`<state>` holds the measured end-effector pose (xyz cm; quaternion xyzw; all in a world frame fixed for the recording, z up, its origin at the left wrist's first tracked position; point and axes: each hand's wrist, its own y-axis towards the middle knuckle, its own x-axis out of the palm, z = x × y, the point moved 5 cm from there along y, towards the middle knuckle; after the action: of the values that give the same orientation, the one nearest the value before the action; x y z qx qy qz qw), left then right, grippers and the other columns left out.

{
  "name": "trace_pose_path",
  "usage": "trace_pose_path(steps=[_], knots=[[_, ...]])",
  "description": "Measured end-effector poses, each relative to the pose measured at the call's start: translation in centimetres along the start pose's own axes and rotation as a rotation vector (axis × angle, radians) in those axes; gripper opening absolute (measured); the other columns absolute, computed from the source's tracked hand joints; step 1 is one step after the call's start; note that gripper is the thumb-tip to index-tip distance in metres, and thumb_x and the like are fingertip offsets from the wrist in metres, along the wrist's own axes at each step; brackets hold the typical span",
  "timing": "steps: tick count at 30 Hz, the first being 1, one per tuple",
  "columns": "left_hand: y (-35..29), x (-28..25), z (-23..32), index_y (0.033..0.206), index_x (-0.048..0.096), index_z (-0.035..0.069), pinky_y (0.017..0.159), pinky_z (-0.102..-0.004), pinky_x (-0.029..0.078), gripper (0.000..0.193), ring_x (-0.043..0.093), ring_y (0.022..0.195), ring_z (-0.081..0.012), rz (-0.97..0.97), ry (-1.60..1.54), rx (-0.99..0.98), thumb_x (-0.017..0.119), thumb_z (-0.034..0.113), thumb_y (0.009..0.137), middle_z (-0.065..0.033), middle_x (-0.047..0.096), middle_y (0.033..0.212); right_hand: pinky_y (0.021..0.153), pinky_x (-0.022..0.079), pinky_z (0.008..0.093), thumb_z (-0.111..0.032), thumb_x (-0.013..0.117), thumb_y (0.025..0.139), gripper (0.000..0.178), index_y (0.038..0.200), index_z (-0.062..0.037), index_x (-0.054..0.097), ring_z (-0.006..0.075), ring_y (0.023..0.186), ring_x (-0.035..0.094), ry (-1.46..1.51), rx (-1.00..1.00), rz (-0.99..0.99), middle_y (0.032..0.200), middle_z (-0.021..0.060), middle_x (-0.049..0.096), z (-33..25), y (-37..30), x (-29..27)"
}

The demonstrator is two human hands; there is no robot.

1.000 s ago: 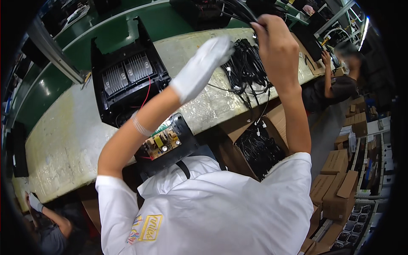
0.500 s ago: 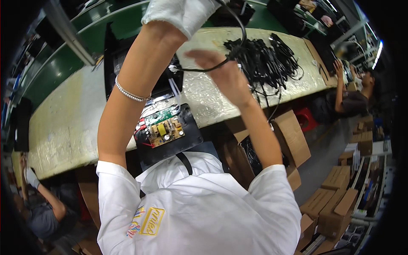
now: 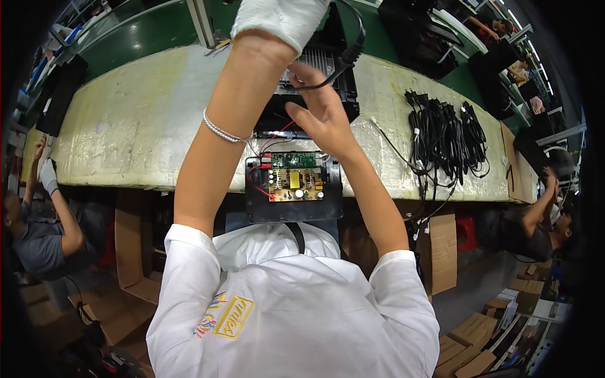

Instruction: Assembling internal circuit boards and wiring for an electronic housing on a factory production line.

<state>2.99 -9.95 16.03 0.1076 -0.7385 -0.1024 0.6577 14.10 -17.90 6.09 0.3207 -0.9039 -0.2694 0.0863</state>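
My left hand (image 3: 280, 24), in a white glove, is raised at the top edge; its fingers lie outside the picture. A black power cord (image 3: 350, 54) with a thick moulded sleeve hangs from beside the glove and curves down toward my right hand (image 3: 324, 116). That hand is bare and slightly blurred, thumb and fingers apart, with the cord crossing its fingers. Beneath both hands lies a black housing (image 3: 346, 94), partly covered by them. Nearer my body, a black panel (image 3: 290, 211) carries a tan circuit board (image 3: 309, 184) and a green board (image 3: 296, 160), joined by red wires.
A heap of black cables (image 3: 444, 135) lies on the plastic-covered bench (image 3: 151, 120) to the right. Cardboard boxes (image 3: 444, 252) stand below the bench edge. Co-workers sit on the left (image 3: 47, 233) and right (image 3: 526, 217). A green surface (image 3: 138, 44) runs behind the bench.
My view has turned, so the bench appears shifted. My right hand has moved up and left, over the black housing. The cord still arcs between my hands.
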Motion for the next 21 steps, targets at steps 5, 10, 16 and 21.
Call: trace_pose_path(steps=[5,10,16,21], knots=[[-0.3,1.1,1.4,0.105,0.058,-0.004,0.098,-0.0527,0.048,0.047,0.061,0.101,-0.0374,0.003,0.181,0.216,0.033,0.037,0.106,-0.0225,0.064,0.105,0.106,0.041,0.0365,0.002,0.051,0.096,0.022,0.116,0.0073,0.058,0.0221,0.117,0.059,0.054,0.273,-0.092,0.119,0.0147,0.065,0.2,-2.4,1.5],[-0.5,1.8,4.2,0.105,0.058,-0.002,0.096,-0.0526,0.049,0.045,0.062,0.1,-0.0372,0.069,0.384,0.438,0.034,0.036,0.106,-0.0211,0.064,0.104,0.105,0.044,0.0412,-0.009,0.045,0.102,0.024,0.116,0.0072,0.055,0.0302,0.118,0.06,0.198,0.399,-0.066,0.119,0.0214,0.064,-0.3,-5.8,0.8],[0.3,-2.5,4.4,0.095,0.056,0.0,0.089,-0.0497,0.052,0.041,0.06,0.08,-0.0311,0.0,0.357,0.357,0.04,0.036,0.105,-0.0152,0.061,0.087,0.098,0.05,0.0403,-0.017,0.049,0.102,0.024,0.108,0.004,0.059,0.0285,0.115,0.061,0.313,0.589,-0.159,0.124,0.0214,0.061,0.4,-8.2,-1.5],[-1.9,-3.1,-0.3,0.083,0.051,0.002,0.066,-0.0338,0.048,0.046,0.052,0.062,-0.019,-0.05,0.266,-0.356,0.048,0.044,0.101,-0.0061,0.051,0.067,0.076,0.051,0.0249,-0.002,0.076,0.08,0.01,0.083,0.0027,0.067,0.0113,0.087,0.061,-0.098,0.626,-0.277,0.091,0.0052,0.061,-1.0,-8.7,-3.4]])
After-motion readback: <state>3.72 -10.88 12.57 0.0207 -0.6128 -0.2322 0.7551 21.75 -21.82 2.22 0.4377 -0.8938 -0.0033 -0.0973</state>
